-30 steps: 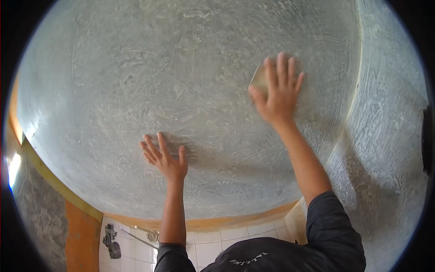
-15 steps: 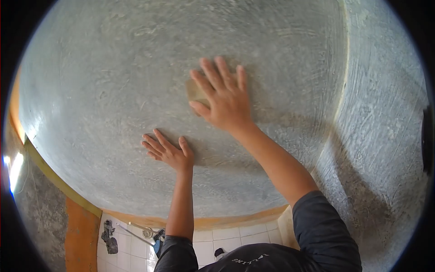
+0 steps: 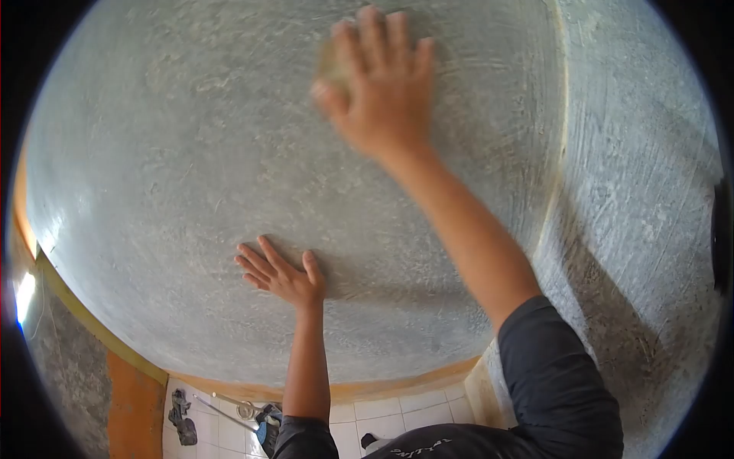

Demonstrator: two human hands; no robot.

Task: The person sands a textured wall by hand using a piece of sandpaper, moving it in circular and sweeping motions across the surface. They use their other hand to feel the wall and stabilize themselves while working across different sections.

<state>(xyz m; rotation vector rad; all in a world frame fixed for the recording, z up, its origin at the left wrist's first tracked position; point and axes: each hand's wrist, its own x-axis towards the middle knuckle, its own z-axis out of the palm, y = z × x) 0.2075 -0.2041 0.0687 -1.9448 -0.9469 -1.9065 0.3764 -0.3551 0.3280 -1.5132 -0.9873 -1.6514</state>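
My right hand is pressed flat high on a grey cement wall, blurred by motion. Under its palm and fingers is a tan, flat piece of sandpaper; only the left part of it shows past the thumb and index finger. Lower and to the left, my left hand rests on the same wall with its fingers spread and nothing in it.
An inner corner separates this wall from the rougher wall on the right. An orange strip edges the base above white floor tiles. A dark crumpled thing and a long-handled tool lie lower left.
My right hand has slid up the wall with the sandpaper beneath it. My left hand stays on the wall; the view has shifted slightly.
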